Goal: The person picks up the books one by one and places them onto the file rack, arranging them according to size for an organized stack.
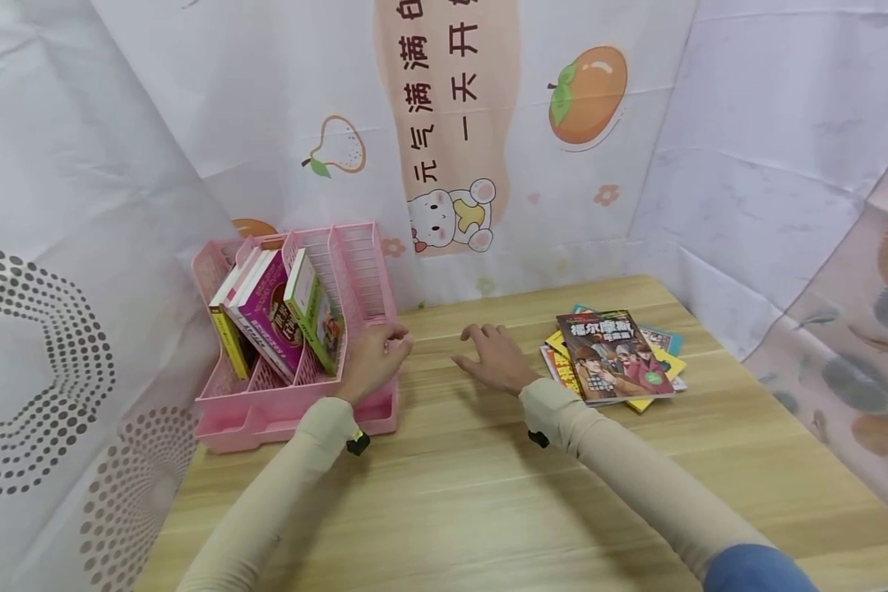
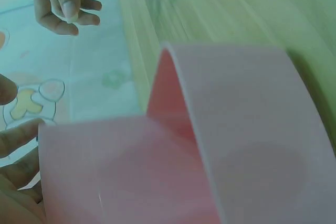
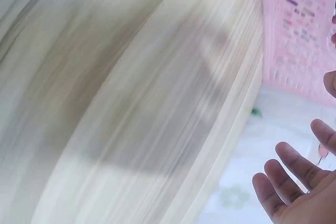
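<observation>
My left hand (image 1: pixel 370 358) hovers over the right end of a pink book rack (image 1: pixel 266 401), its fingers loosely bent around nothing. In the left wrist view the rack's smooth wall (image 2: pixel 252 129) fills the foreground and partly covers that hand. Apart from it, over the wooden table, my right hand (image 1: pixel 497 359) holds nothing; the right wrist view shows its fingers (image 3: pixel 294 174) spread and relaxed. Leaning in the rack's left compartments are a yellow-spined book (image 1: pixel 231 341), a purple book (image 1: pixel 266 325) and a green book (image 1: pixel 314 312).
A loose pile of several books lies on the table's right side, a dark-covered book (image 1: pixel 614 358) with Chinese lettering on top. White printed cloth (image 1: pixel 266 99) hangs behind the table (image 1: pixel 474 501) and along both sides. Small trays (image 1: pixel 225 419) line the rack's front.
</observation>
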{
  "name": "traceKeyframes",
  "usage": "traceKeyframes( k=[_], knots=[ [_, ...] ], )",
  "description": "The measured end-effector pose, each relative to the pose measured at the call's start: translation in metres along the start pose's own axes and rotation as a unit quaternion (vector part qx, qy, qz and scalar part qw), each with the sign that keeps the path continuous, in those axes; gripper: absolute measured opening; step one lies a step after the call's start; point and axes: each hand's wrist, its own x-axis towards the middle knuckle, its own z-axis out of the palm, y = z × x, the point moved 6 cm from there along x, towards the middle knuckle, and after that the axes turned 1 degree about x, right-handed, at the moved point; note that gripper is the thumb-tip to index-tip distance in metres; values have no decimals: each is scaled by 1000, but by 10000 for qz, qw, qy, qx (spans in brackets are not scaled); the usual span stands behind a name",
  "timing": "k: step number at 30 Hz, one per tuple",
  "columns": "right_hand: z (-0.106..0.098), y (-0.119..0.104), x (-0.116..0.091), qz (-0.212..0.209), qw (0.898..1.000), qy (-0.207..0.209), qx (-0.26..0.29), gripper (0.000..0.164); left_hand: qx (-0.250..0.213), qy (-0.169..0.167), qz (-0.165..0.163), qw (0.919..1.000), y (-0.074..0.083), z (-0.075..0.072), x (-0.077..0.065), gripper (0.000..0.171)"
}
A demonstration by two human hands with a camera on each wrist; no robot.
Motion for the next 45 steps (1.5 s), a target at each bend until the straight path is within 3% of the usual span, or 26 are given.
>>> traceKeyframes(
  k=[8, 15, 23, 28, 35, 45],
  knots=[
    [-13, 39, -19, 450, 9988, 76, -169, 50, -386, -392, -53, 9985, 12, 22, 2, 38],
    [-30, 72, -39, 475, 9980, 165, -393, 50, -680, -768, 85, 9947, 28, 49, 10, 31],
    [-51, 101, -60, 770, 9946, 204, -666, 52, -584, -1335, 294, 9889, 36, 88, 9, 35],
    [-71, 128, -75, 1035, 9906, 387, -812, 55, -694, -1531, 532, 9843, 47, 110, 8, 32],
    [-96, 163, -102, 1406, 9816, 427, -1221, 67, -885, -1802, 530, 9782, 59, 135, 3, 36],
    [-120, 199, -134, 2371, 9660, 243, -1004, 81, -814, -2296, 672, 9675, 86, 160, -1, 35]
  ],
)
